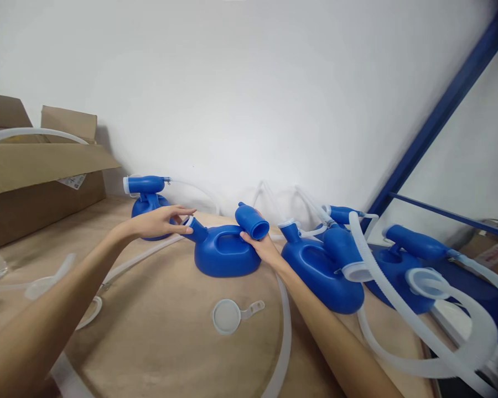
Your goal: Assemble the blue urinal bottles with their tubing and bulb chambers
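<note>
A blue plastic urinal bottle [224,260] with a handle stands in front of me, its slanted neck pointing left. My left hand [160,221] is at the mouth of that neck, thumb and fingers closed around a white ring [188,222]. My right hand [265,246] grips a blue cup-shaped funnel [251,221] above the bottle's right end, thumb in front and the other fingers mostly hidden behind. The funnel's wide mouth faces me, tilted down. Nearer to me, a round white lid [227,317] with a perforated strap lies flat on the table.
More blue bottles with funnels stand at right [321,276] and one at back left [149,205]. White corrugated hoses [382,282] loop over the right side. A cardboard box [45,204] sits left on the brown table [161,354], against a white wall. A blue metal frame [444,110] rises right.
</note>
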Motion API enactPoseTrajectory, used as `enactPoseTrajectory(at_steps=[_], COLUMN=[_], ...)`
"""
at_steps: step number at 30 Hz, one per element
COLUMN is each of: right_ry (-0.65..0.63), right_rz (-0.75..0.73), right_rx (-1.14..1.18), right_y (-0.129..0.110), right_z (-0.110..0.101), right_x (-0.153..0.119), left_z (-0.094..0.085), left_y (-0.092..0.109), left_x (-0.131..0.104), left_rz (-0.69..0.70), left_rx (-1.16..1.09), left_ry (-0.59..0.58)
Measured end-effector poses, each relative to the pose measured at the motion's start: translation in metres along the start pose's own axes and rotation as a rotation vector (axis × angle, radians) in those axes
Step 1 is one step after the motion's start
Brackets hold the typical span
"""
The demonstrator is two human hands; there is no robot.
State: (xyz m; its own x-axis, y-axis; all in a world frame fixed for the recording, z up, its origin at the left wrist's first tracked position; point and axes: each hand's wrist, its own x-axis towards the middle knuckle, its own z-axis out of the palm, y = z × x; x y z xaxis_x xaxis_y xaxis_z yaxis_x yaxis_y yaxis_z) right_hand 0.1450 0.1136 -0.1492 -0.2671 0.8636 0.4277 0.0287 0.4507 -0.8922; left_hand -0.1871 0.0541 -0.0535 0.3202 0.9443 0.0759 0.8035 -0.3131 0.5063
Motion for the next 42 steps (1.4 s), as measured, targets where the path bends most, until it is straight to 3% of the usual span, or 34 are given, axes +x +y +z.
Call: enactPoseTrajectory(at_steps=[6, 10, 16, 20, 30, 35, 39, 42], right_ry=[0.017, 0.010, 0.000, -0.019, -0.077, -0.045, -0.056, -0.078], right_rz=[-0.030, -0.047, -0.052, -0.049, -0.044, -0.015, 0.021, 0.043], right_rx=[-0.013, -0.031, -0.051, -0.054, -0.046, -0.053, -0.071, -0.085], right_y=[0.002, 0.001, 0.000, -0.004, -0.007, -0.011, -0.017, -0.019], right_z=[0.002, 0.004, 0.004, 0.002, -0.003, -0.002, -0.004, -0.006], right_x=[0.001, 0.001, 0.002, 0.002, 0.010, 0.010, 0.011, 0.011], left_z=[0.006, 0.023, 0.066, 0.076, 0.076, 0.080, 0.060, 0.032], left_y=[0.021, 0.030, 0.018, 0.014, 0.018, 0.017, 0.020, 0.010], left_x=[0.001, 0.009, 0.013, 0.010, 0.005, 0.002, -0.001, -0.027], left_rz=[0.006, 0.015, 0.076, 0.169, 0.196, 0.225, 0.143, 0.062], left_rx=[0.113, 0.230, -0.065, -0.126, -0.204, -0.113, -0.011, 0.104], left_ry=[-0.016, 0.090, 0.352, 0.412, 0.401, 0.424, 0.281, 0.294])
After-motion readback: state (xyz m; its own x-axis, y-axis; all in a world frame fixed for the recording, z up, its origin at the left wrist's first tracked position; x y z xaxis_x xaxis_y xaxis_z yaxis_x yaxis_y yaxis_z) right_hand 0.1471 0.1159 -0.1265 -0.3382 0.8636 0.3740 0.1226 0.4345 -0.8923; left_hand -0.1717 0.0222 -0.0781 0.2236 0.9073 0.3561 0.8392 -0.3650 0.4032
